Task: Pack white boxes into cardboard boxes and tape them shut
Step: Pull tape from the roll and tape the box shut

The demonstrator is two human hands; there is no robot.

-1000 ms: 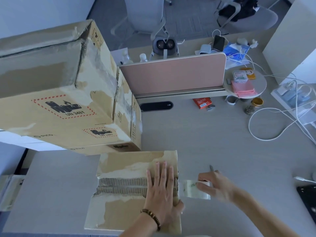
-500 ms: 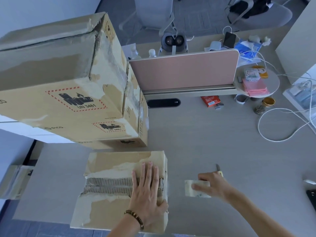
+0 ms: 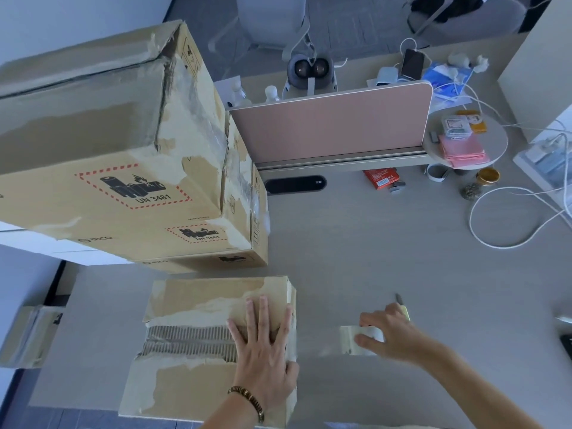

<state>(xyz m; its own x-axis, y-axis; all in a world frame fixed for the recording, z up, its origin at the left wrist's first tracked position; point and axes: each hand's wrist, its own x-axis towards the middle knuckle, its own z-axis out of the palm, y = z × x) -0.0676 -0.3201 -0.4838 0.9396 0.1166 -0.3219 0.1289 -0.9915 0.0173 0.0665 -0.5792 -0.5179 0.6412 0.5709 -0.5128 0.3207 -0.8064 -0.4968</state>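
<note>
A worn cardboard box (image 3: 192, 345) with torn paper and bare corrugation lies closed at the near edge of the desk. My left hand (image 3: 263, 345) presses flat on its top near the right edge, fingers straight. To the right of the box, my right hand (image 3: 393, 332) grips a roll of clear tape (image 3: 353, 340) just above the desk, apart from the box. A yellow-handled cutter (image 3: 402, 306) pokes out behind that hand. No white boxes are visible.
Stacked large cardboard boxes (image 3: 117, 168) with UN 3481 labels fill the far left. A pink divider panel (image 3: 331, 131) stands at the back. A white cable (image 3: 501, 224), a red packet (image 3: 382, 178) and small jars lie at the far right.
My right hand has carried the tape roll rightward, away from the box's edge. My left hand stays pressed on the box top. The view has shifted slightly.
</note>
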